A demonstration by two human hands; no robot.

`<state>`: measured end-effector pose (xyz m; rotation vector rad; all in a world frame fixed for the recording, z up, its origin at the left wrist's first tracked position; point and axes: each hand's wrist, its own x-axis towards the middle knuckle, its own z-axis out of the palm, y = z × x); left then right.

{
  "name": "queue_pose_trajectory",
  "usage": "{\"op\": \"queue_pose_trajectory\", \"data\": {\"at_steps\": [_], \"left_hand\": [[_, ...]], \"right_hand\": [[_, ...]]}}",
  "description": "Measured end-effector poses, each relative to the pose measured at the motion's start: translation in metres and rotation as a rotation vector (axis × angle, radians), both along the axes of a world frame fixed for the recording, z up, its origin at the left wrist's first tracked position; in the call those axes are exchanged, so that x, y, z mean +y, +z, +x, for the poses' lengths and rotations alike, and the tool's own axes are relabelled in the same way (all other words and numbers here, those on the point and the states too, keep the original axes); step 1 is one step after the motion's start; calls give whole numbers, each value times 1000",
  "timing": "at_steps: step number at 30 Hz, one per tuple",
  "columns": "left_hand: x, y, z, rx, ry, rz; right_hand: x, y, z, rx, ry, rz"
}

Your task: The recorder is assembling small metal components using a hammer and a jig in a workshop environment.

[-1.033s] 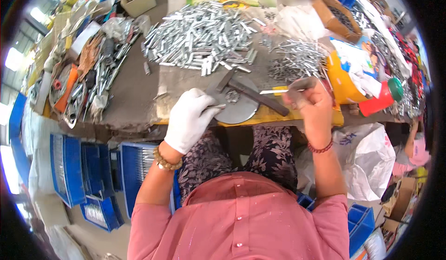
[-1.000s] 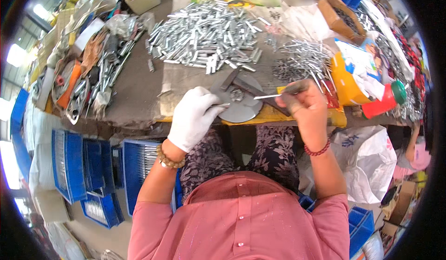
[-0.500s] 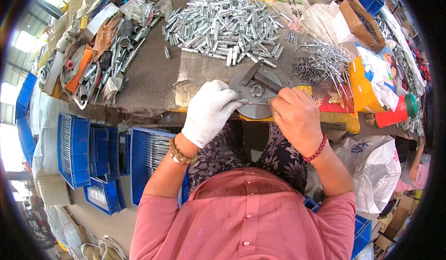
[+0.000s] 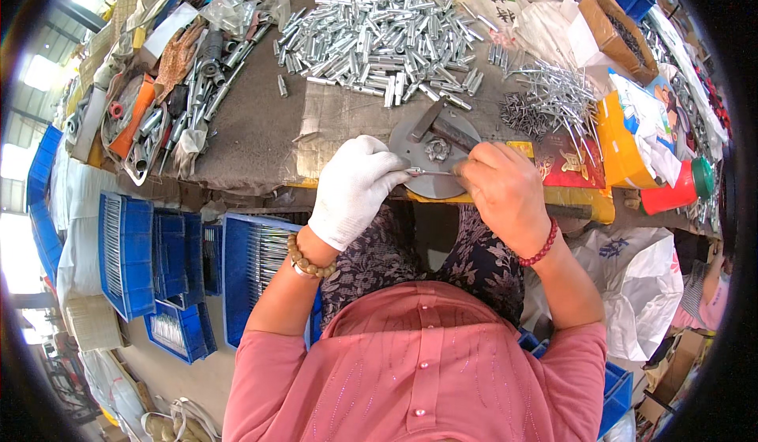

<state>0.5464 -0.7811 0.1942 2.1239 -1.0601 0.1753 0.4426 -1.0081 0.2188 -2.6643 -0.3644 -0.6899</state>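
My left hand (image 4: 357,185), in a white glove, pinches one end of a thin metal rod (image 4: 434,175) with a small metal fitting at its fingertips. The other end of the rod is between the bare fingers of my right hand (image 4: 505,189). Both hands are closed, just above the near edge of a round grey metal plate (image 4: 439,188). On the plate lie a hammer (image 4: 454,135), its handle end close to my right fingers, and a small knobbly metal piece (image 4: 437,150). Beyond the plate is a heap of shiny metal sleeves (image 4: 379,39).
At right are a pile of thin metal rods (image 4: 564,90), small dark parts (image 4: 527,116), an orange container (image 4: 620,146) and a red jar (image 4: 665,199) with a green lid. Tools (image 4: 185,86) crowd the left. Blue bins (image 4: 126,256) of rods stand below the table's left edge.
My right fingertips have shifted slightly left along the rod, nearer the left hand. Both hands keep their grip. The whole view has shifted a little.
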Motion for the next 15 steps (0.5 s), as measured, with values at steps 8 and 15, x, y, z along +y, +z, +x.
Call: {"op": "queue_pose_trajectory", "data": {"at_steps": [8, 15], "left_hand": [[-1, 0, -3, 46, -3, -14], [2, 7, -5, 74, 7, 0]], "right_hand": [[2, -2, 2, 48, 25, -13], [-53, -2, -8, 14, -383, 137]]}}
